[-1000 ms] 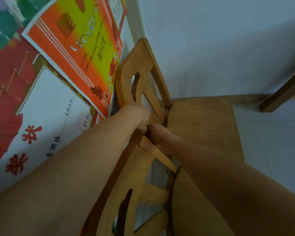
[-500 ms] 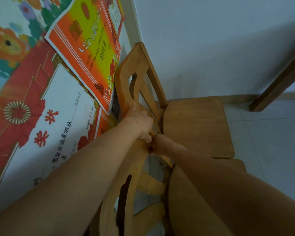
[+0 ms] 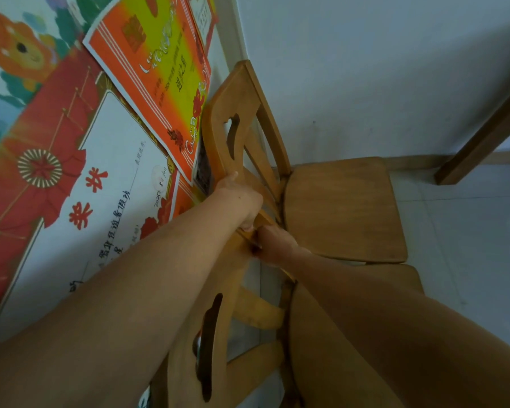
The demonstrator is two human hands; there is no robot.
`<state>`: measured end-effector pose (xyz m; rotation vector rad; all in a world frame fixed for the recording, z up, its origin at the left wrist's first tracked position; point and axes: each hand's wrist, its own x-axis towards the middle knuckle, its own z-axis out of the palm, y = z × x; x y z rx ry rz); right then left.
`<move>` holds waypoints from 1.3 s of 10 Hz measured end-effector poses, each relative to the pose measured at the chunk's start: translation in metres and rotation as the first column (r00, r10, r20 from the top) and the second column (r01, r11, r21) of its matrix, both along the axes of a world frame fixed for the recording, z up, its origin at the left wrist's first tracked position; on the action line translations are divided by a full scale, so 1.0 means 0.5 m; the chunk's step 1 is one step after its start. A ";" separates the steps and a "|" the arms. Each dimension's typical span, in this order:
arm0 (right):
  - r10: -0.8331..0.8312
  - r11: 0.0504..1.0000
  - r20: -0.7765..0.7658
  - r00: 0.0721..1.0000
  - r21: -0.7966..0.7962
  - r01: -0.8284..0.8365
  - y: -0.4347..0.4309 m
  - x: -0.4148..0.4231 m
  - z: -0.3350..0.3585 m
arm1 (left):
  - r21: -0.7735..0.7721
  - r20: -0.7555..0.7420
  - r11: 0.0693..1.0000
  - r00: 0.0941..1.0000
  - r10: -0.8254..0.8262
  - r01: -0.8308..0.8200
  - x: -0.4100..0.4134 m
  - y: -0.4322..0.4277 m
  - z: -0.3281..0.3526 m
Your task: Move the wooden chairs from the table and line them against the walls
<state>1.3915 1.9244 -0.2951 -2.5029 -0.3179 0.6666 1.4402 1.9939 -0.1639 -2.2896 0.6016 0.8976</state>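
The near wooden chair stands below the camera with its backrest toward the postered wall; being rigid solid wood, it likely handles stiff and fairly heavy, best taken by the backrest's top rail or side post. The left hand has its grip clenched on that rail's far corner and the right hand beside it grips the backrest, fingers hidden. Beyond, the far wooden chair sits in the corner, seats nearly touching, a brown bench leg further right

Two light wooden chairs, far chair and near chair, stand side by side, backrests against the wall.
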 end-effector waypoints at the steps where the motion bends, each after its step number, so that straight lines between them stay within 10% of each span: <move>1: 0.009 1.000 -0.043 0.999 -0.020 -0.010 0.001 0.006 0.004 | 0.005 0.023 1.000 1.000 -0.007 0.007 -0.009 -0.001 -0.001; 8: -0.236 0.969 -0.041 0.971 0.061 0.238 -0.121 -0.130 0.108 | -0.187 0.448 0.945 0.879 -0.162 0.270 -0.180 0.037 -0.020; 13: -0.395 0.919 0.163 0.904 0.084 0.386 -0.225 -0.392 0.237 | -0.904 -0.012 0.370 0.878 0.479 -0.214 -0.409 -0.057 -0.016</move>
